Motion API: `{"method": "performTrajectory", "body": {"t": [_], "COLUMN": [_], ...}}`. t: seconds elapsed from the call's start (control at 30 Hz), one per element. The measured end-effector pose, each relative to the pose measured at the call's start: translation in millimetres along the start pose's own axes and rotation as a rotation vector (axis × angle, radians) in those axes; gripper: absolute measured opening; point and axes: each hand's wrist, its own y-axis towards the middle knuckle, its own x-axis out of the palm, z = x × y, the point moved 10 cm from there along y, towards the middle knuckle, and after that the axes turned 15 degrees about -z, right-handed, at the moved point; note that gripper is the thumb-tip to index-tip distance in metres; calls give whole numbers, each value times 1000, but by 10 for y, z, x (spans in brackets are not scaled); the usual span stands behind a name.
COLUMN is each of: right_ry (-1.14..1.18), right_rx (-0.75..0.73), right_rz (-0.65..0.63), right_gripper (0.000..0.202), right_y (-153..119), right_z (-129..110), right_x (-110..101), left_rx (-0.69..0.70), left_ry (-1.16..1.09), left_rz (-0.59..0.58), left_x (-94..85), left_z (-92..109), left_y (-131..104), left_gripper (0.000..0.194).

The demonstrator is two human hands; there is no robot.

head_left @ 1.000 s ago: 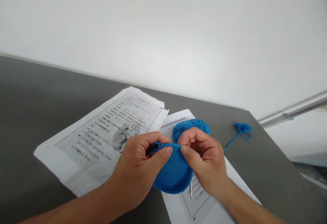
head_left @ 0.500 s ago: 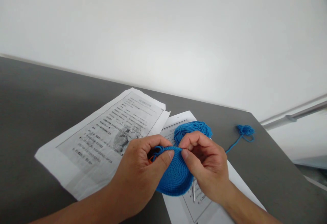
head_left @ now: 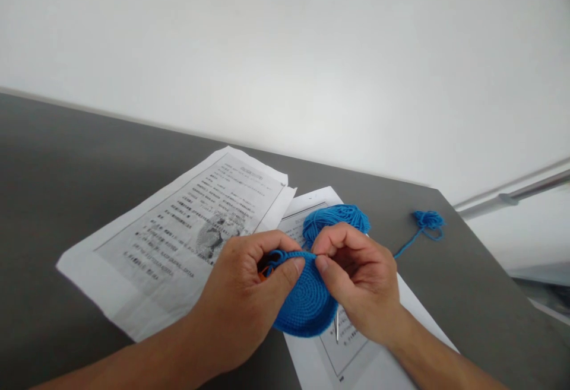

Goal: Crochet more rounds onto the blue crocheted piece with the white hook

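Observation:
A round blue crochet piece (head_left: 307, 301) with a raised rim is held up between both hands. On its left, my left hand (head_left: 249, 295) pinches the upper rim between thumb and fingers; a loop of blue yarn and a bit of orange show beside that thumb. My right hand (head_left: 360, 283) pinches the same rim at the upper right, fingers curled in. Below the right hand a thin metal crochet hook (head_left: 337, 327) sticks out; its other end is hidden. Just behind the hands lies a skein of blue yarn (head_left: 336, 218).
Two printed sheets lie on the grey table: one sheet (head_left: 178, 235) at left, another sheet (head_left: 356, 360) beneath the hands. A small blue yarn bundle (head_left: 427, 221) with a trailing strand rests at right. Behind stands a white wall (head_left: 267, 51); a metal rail (head_left: 512, 197) runs at right.
Both hands keep their pinch on the crochet piece, with only slight finger shifts. The whole view has shifted a little, so the table and papers appear slightly higher.

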Motion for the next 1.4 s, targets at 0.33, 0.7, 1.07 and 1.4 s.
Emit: {"method": "performTrajectory", "body": {"t": [0.33, 0.7, 1.07, 1.4], "right_ry": [-11, 33, -10, 13], "right_rx": [-8, -21, 1, -8], "right_rz": [-19, 19, 3, 3], "right_gripper": [8, 7, 8, 8], "right_y": [-4, -39, -22, -51], "right_z": [0, -13, 0, 5], "right_x": [22, 16, 13, 16], "left_rx": [-15, -28, 12, 24], "left_ry": [15, 30, 77, 73], "left_rz": [-24, -33, -43, -25], "left_x": [32, 25, 47, 35], "left_z": [-12, -6, 54, 75], "left_y": [4, 17, 12, -18], "left_gripper": [23, 23, 22, 20]}}
